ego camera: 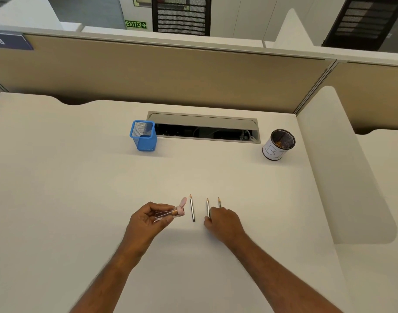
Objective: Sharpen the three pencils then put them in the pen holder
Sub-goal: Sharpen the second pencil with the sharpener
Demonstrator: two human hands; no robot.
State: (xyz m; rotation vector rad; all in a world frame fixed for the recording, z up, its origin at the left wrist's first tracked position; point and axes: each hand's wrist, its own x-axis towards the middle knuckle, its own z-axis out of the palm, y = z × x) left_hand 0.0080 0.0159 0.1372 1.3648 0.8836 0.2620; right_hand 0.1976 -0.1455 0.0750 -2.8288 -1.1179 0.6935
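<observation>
Three grey pencils lie side by side on the white desk, tips pointing away from me: the left pencil (192,208), the middle pencil (208,207) and the right pencil (219,201). My left hand (146,219) grips a clear pink sharpener (171,213) with its pink lid flipped open, just left of the left pencil. My right hand (224,221) lies over the near ends of the middle and right pencils, fingertips at the middle pencil's lower end. A blue mesh pen holder (144,136) stands upright at the back of the desk.
A black mesh cup with a white paper label (278,144) stands at the back right, something orange inside. An open cable tray (204,128) runs between the two holders. A beige partition (171,71) backs the desk; a white side divider (342,166) rises on the right.
</observation>
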